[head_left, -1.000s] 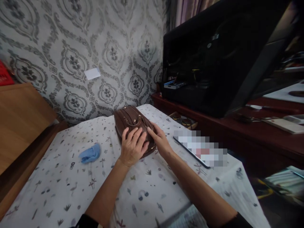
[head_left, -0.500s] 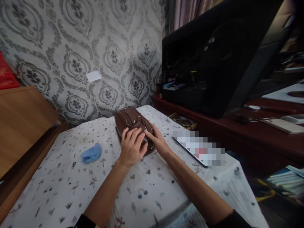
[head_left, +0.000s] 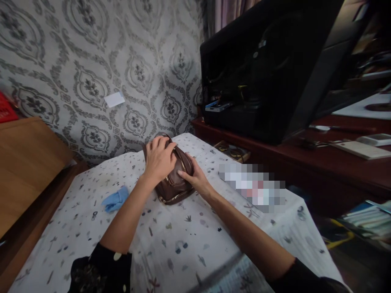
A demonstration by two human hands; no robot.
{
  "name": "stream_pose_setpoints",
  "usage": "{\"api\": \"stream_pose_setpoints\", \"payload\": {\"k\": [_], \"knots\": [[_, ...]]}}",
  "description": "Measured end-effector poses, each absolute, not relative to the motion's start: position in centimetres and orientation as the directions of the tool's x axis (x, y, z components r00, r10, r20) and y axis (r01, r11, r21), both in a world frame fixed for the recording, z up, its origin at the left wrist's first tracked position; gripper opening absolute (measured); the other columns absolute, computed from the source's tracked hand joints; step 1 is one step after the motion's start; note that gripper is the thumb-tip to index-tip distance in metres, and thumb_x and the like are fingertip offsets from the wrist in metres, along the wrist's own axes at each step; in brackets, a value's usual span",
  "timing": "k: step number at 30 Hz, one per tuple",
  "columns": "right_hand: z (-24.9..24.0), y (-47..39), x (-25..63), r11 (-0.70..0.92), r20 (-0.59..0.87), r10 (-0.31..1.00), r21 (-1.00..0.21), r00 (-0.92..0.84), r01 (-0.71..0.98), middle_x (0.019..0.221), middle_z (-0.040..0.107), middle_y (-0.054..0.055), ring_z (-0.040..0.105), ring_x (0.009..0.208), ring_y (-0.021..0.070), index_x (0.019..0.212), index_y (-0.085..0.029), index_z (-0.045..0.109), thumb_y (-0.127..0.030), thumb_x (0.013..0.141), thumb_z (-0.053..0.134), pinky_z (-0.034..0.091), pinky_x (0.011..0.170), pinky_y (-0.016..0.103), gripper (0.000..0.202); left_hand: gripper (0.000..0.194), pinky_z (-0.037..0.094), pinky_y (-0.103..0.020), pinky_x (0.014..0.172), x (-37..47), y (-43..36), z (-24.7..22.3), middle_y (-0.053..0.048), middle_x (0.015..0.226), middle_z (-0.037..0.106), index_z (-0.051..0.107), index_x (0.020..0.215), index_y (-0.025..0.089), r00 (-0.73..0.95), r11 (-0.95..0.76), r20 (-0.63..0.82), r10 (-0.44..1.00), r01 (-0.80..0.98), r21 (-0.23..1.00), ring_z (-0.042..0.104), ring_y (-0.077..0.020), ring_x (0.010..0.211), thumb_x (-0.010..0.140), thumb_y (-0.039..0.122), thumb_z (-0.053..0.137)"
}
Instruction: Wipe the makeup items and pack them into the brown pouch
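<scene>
A brown leather handbag (head_left: 179, 181) with gold zips lies on the patterned white cloth. My left hand (head_left: 159, 158) reaches over its far left part, with fingers bent round the top near the handles, which it partly hides. At the bag's right side is my right hand (head_left: 195, 177), its thumb on the upper face and its fingers along the side, partly out of sight. Both hands grip the bag. To the left of it, a crumpled blue cloth (head_left: 115, 200) rests near my left forearm.
The white cloth (head_left: 171, 248) covers the table. A pixelated flat device (head_left: 253, 187) lies on the right. Beyond it, a dark red cabinet carries a large black screen (head_left: 256, 81), with an open drawer (head_left: 232, 151) below. A wooden board (head_left: 30, 162) stands on the left.
My left hand has moved from the bag's near face up to its far left top, uncovering the gold zips. My right hand stays at the right side. The view has shifted slightly.
</scene>
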State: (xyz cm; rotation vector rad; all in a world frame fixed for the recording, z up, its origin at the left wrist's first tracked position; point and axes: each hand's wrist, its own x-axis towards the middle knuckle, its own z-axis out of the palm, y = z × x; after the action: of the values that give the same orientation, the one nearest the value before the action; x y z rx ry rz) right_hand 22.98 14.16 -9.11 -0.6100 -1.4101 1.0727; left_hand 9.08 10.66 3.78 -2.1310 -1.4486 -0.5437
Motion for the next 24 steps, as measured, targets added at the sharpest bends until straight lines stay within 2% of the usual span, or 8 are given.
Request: {"api": "stream_pose_setpoints", "payload": {"k": [6,10,12,14,17,21,24], "knots": [[-9.4,14.1,22.9,0.465,0.483,0.864,-0.874,-0.145,-0.140,0.157,0.041,0.011,0.037,0.146,0.0298,0.155,-0.023,0.032,-0.064,0.076,0.072,0.026,0.124,0.047,0.098,0.029,0.041,-0.049,0.102,9.0,12.8,4.6,-0.007,0.129,0.063,0.070,0.116,0.028,0.355,-0.352,0.396,0.847,0.932,-0.083,0.049,-0.0308,0.123,0.090,0.029,0.057],[-9.3,13.4,22.9,0.529,0.531,0.837,-0.847,-0.131,-0.053,0.162,0.031,0.013,0.031,0.149,0.0301,0.159,-0.021,0.019,-0.062,0.081,0.068,0.023,0.125,0.049,0.100,0.033,0.040,-0.050,0.103,9.2,13.3,4.7,-0.009,0.134,0.059,0.068,0.119,0.025,0.352,-0.337,0.362,0.863,0.936,-0.105,0.046,-0.0319,0.128,0.089,0.030,0.057],[-9.1,13.0,22.9,0.585,0.581,0.805,-0.811,-0.124,-0.005,0.163,0.029,0.013,0.029,0.150,0.0293,0.160,-0.023,0.017,-0.058,0.087,0.064,0.022,0.125,0.051,0.094,0.037,0.038,-0.052,0.105,9.1,13.4,5.0,-0.010,0.140,0.055,0.066,0.122,0.024,0.354,-0.329,0.350,0.867,0.935,-0.131,0.042,-0.0329,0.132,0.088,0.033,0.057],[-8.9,12.6,23.0,0.637,0.628,0.768,-0.769,-0.128,0.055,0.161,0.032,0.011,0.028,0.150,0.0285,0.158,-0.026,0.025,-0.055,0.091,0.059,0.022,0.125,0.051,0.081,0.041,0.034,-0.056,0.109,8.9,13.5,5.7,-0.011,0.145,0.052,0.065,0.124,0.023,0.371,-0.332,0.312,0.875,0.928,-0.170,0.037,-0.0352,0.137,0.087,0.038,0.058],[-8.7,12.3,23.0,0.671,0.656,0.741,-0.732,-0.146,0.119,0.156,0.038,0.010,0.030,0.148,0.0281,0.155,-0.030,0.035,-0.053,0.095,0.054,0.024,0.124,0.052,0.067,0.042,0.031,-0.059,0.110,8.6,13.9,7.3,-0.012,0.138,0.058,0.064,0.124,0.022,0.422,-0.380,0.196,0.885,0.899,-0.219,0.037,-0.0365,0.136,0.088,0.042,0.055],[-8.7,12.2,23.0,0.673,0.655,0.739,-0.727,-0.156,0.135,0.155,0.037,0.010,0.031,0.147,0.0280,0.157,-0.030,0.031,-0.052,0.096,0.052,0.026,0.123,0.052,0.068,0.036,0.033,-0.061,0.106,8.4,14.5,9.2,-0.015,0.122,0.063,0.069,0.117,0.019,0.432,-0.370,0.158,0.888,0.875,-0.313,0.046,-0.0361,0.125,0.093,0.035,0.047],[-8.7,12.3,23.0,0.681,0.664,0.732,-0.720,-0.153,0.135,0.154,0.038,0.011,0.032,0.146,0.0285,0.157,-0.029,0.031,-0.052,0.096,0.052,0.027,0.122,0.053,0.069,0.035,0.032,-0.061,0.107,8.3,14.9,9.5,-0.014,0.133,0.056,0.065,0.123,0.023,0.453,-0.366,0.137,0.881,0.835,-0.411,0.041,-0.0358,0.131,0.094,0.029,0.046]]}}
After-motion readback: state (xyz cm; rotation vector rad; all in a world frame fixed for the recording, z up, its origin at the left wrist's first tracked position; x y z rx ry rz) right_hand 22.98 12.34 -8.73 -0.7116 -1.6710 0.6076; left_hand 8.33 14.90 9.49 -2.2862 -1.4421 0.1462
